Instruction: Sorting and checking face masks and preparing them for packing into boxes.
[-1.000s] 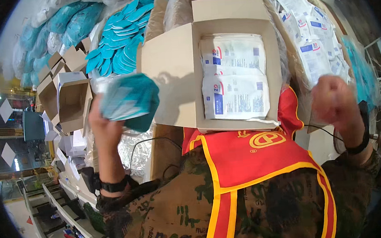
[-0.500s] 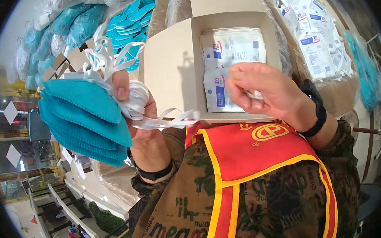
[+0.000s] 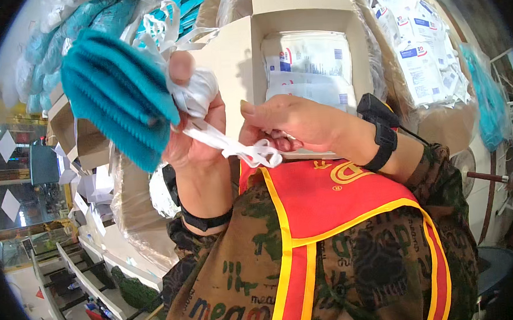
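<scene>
My left hand [image 3: 199, 149] is closed round a stack of teal face masks [image 3: 118, 98], pinching their bunched white straps [image 3: 195, 96] under the thumb. Some strap ends [image 3: 250, 151] dangle below the thumb toward my right hand. My right hand [image 3: 307, 124] is closed, fingers curled and thumb on top, beside those ends. A small white bit shows among its fingers; what it is I cannot tell. Behind it stands an open cardboard box [image 3: 285, 21] holding flat white-and-blue packets [image 3: 311, 55], which the hand partly hides.
A plastic-lined container of loose white packets [image 3: 421, 41] stands at the right, beside a bag of teal masks [image 3: 483, 99]. More teal masks [image 3: 184, 13] lie at the back. Bagged teal goods [image 3: 86, 23] are piled far left, above an open carton [image 3: 66, 123].
The mask stack has tipped upward and come slightly right with my left hand. My right hand has moved left from over the box, toward the dangling straps.
</scene>
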### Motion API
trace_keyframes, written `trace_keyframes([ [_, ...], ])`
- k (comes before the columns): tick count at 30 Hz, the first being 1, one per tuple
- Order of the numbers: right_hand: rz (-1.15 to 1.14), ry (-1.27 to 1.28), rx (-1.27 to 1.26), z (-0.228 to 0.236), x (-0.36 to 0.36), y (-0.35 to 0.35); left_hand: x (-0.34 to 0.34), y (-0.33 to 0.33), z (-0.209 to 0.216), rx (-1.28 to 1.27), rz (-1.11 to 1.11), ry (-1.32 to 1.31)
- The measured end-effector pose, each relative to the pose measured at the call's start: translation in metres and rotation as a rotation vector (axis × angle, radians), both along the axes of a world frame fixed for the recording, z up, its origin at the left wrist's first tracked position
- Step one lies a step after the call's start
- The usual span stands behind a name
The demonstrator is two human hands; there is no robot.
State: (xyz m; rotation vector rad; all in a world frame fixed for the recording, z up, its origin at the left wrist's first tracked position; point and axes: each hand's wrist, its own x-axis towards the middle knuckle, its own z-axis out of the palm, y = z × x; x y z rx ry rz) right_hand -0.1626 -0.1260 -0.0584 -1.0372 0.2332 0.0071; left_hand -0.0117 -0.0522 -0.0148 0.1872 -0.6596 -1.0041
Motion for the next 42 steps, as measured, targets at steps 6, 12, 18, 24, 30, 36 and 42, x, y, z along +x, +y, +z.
trace_keyframes([
  [6, 0.013, -0.030, 0.084, 0.000, -0.011, 0.006, 0.008, -0.005, -0.007, -0.032, 0.006, 0.060],
  [12, 0.168, -0.058, 0.143, -0.005, -0.018, 0.002, 0.024, -0.005, -0.010, -0.060, -0.050, 0.028],
  [18, 0.098, -0.049, 0.235, 0.002, -0.020, 0.005, 0.006, -0.008, -0.009, 0.024, 0.281, 0.110],
  [24, 0.057, -0.055, 0.259, -0.005, -0.023, -0.002, 0.009, -0.004, -0.010, -0.012, 0.224, 0.039],
  [30, 0.029, -0.032, 0.107, -0.010, -0.036, 0.000, 0.026, 0.004, -0.011, -0.023, 0.091, 0.058],
  [36, 0.090, -0.087, -0.258, 0.005, -0.041, -0.002, 0.028, 0.005, -0.010, 0.023, 0.004, 0.016],
  [42, 0.142, -0.186, -0.444, 0.019, -0.042, 0.005, 0.032, 0.001, -0.012, 0.014, 0.052, 0.077],
])
